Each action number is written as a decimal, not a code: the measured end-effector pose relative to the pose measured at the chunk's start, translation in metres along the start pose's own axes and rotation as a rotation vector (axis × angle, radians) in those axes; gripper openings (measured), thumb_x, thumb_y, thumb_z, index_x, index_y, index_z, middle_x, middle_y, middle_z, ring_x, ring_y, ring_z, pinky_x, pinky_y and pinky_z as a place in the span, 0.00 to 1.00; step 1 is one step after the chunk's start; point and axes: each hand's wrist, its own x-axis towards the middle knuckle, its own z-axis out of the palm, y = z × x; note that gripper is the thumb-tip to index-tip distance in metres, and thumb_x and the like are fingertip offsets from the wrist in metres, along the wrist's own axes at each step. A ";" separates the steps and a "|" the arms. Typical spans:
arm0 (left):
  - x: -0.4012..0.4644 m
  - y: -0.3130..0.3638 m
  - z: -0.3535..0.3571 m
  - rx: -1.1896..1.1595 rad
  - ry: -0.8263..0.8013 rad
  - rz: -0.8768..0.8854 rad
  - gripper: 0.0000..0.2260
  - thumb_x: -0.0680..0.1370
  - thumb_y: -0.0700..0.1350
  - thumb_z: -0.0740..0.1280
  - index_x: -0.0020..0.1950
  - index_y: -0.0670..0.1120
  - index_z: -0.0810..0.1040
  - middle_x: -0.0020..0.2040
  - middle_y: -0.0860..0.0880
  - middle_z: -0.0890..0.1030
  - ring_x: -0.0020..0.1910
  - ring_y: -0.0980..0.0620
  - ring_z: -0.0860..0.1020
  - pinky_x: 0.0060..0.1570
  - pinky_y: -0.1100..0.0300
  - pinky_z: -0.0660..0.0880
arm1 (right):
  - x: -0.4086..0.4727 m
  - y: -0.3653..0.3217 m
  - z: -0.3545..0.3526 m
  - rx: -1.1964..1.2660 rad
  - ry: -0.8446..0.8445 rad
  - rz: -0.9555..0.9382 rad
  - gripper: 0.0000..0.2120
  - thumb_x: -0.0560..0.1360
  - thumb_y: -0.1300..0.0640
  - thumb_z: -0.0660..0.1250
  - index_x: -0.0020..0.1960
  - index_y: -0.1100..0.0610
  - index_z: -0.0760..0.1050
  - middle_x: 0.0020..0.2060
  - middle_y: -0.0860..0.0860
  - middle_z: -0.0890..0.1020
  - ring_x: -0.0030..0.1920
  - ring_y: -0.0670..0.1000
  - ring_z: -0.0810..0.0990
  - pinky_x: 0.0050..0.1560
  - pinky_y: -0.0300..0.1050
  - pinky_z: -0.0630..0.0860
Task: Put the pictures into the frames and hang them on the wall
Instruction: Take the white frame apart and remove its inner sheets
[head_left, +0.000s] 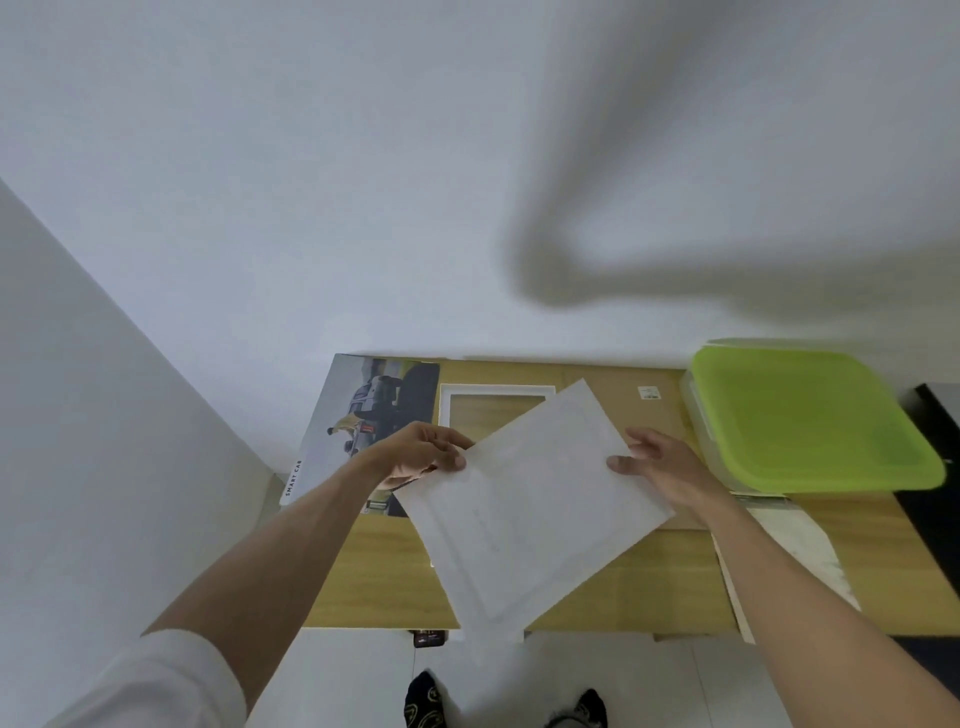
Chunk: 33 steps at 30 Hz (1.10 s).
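Both forearms reach forward over the tabletop (374, 571); the left hand (423, 452) pinches the left corner of a white sheet (530, 509), thumb on top; the right hand (660, 467) grips its right edge, fingers loosely spread; the sheet is tilted above the tabletop middle; a white frame (496, 389) lies near the far edge, a green-lidded box (805, 421) at the far right corner.

Printed box (363, 426) at the worktop's left end reads "SMART CAB" along its white side edge; further lettering is cut off.
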 end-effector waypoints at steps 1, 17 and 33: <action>0.002 0.002 0.004 -0.009 0.000 -0.006 0.12 0.74 0.33 0.71 0.57 0.40 0.83 0.52 0.38 0.84 0.49 0.43 0.83 0.50 0.51 0.81 | 0.001 0.003 -0.003 0.008 -0.021 0.007 0.20 0.70 0.56 0.78 0.60 0.52 0.79 0.52 0.49 0.85 0.50 0.52 0.85 0.52 0.50 0.80; 0.064 0.001 0.194 -0.121 0.326 -0.068 0.12 0.70 0.34 0.75 0.53 0.34 0.82 0.50 0.39 0.84 0.47 0.44 0.83 0.42 0.60 0.80 | -0.006 0.155 -0.178 0.304 -0.095 0.294 0.13 0.75 0.69 0.69 0.59 0.64 0.77 0.48 0.59 0.86 0.45 0.58 0.86 0.43 0.49 0.81; 0.152 0.010 0.394 -0.079 0.417 -0.050 0.09 0.72 0.30 0.71 0.51 0.35 0.79 0.43 0.42 0.79 0.38 0.48 0.78 0.40 0.57 0.78 | -0.017 0.247 -0.319 -0.139 0.102 0.410 0.10 0.76 0.62 0.70 0.57 0.58 0.76 0.47 0.55 0.83 0.45 0.56 0.83 0.38 0.48 0.76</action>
